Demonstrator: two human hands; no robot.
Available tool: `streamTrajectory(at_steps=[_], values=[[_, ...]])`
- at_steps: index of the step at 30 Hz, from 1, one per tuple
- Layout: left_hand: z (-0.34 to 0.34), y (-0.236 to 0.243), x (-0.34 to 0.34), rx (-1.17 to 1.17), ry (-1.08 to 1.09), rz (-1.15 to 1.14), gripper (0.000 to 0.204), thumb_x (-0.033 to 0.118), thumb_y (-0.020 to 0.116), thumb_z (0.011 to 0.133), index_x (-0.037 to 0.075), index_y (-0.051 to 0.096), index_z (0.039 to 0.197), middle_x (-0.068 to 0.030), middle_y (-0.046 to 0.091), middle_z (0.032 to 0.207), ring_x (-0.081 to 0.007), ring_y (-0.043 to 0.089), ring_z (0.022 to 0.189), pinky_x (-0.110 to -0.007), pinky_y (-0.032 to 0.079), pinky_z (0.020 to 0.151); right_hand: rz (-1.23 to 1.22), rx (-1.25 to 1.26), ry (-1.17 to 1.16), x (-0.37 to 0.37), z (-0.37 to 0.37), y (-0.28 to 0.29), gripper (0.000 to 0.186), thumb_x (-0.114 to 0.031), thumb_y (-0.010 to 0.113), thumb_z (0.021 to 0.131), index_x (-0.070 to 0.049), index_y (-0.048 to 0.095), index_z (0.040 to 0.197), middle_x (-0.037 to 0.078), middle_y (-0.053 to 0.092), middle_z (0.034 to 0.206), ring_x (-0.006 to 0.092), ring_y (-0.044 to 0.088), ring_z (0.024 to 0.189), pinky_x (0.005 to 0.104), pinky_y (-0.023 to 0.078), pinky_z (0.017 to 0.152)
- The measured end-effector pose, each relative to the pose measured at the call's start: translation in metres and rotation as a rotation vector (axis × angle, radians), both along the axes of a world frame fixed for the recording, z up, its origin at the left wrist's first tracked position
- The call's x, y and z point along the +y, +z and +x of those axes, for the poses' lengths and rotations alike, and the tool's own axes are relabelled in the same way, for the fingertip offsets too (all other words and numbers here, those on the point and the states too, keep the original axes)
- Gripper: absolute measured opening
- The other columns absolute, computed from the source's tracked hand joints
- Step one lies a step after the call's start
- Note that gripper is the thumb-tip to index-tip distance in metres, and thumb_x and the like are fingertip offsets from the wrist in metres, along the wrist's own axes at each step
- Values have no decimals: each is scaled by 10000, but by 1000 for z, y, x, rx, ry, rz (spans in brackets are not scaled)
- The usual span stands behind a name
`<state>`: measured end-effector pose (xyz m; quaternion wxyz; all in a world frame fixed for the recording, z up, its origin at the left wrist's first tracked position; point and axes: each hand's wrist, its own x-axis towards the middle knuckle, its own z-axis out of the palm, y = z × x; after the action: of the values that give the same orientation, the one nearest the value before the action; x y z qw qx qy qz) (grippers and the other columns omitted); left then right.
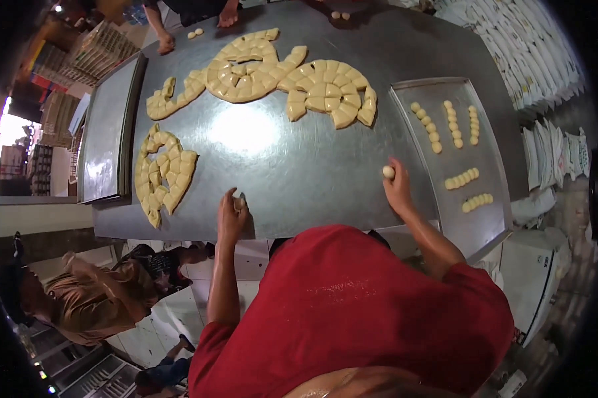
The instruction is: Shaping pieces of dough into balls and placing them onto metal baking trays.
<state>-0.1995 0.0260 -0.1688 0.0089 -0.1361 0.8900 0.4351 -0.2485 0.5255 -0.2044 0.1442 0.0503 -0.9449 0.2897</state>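
My left hand (231, 215) rests on the steel table (272, 159) near its front edge, fingers curled over a small dough piece (240, 201). My right hand (397, 186) is beside the left rim of a metal baking tray (484, 212) and holds a round dough ball (388, 172) at its fingertips. On the tray lie short rows of shaped dough balls (453, 124). Flat rounds of cut dough (327, 89) lie across the far half of the table, and another cut round (161, 172) sits at the left.
A stack of empty trays (107, 132) lies at the table's left. Another person's hands (166, 43) work at the far edge near loose dough balls (195, 33). A person in a brown shirt (93, 298) sits low at the left. Stacked white sacks (531, 46) fill the right.
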Motion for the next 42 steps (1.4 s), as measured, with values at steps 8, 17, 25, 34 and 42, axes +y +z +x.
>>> streamTrajectory(at_steps=[8, 17, 25, 34, 42], values=[[-38, 0, 110, 282, -512, -181, 564, 86, 752, 857, 95, 580, 1394, -126, 674, 1205, -291, 570, 1165, -429, 503, 934, -171, -155, 425, -144, -25, 46, 518, -116, 748, 829, -98, 599, 1325, 159, 621, 1227, 366, 568, 1177, 482, 458, 1018], [44, 10, 14, 109, -9, 26, 377, 33, 665, 927, 46, 637, 1303, -112, 684, 1207, -240, 645, 1083, -369, 516, 925, 385, 146, 193, -21, -159, 30, 386, -146, 636, 895, -161, 658, 1280, 118, 628, 1250, 321, 557, 1160, 503, 465, 928], [-10, 69, 88, 167, -509, 36, 466, 2, 583, 970, 55, 540, 1430, -177, 659, 1245, -320, 627, 1105, -388, 504, 953, 262, -111, 722, -53, -88, 36, 148, -136, 663, 901, -95, 716, 1034, 133, 677, 1046, 325, 600, 1019, 443, 461, 896], [-45, 96, 162, 344, -597, 200, 524, 86, 705, 900, -28, 488, 1363, -181, 611, 1158, -380, 593, 1072, -486, 468, 942, -1093, -570, 458, -146, -21, 119, 315, -296, 542, 1083, -11, 565, 1214, 71, 637, 1047, 126, 627, 955, 326, 529, 843], [-62, 153, 153, 598, -737, -330, 225, 182, 784, 834, 81, 603, 921, -85, 558, 877, -304, 551, 832, -406, 433, 736, -877, -653, 576, -153, -1, 176, 356, -359, 628, 1045, -8, 613, 989, 2, 607, 846, 99, 576, 803, 278, 498, 759]])
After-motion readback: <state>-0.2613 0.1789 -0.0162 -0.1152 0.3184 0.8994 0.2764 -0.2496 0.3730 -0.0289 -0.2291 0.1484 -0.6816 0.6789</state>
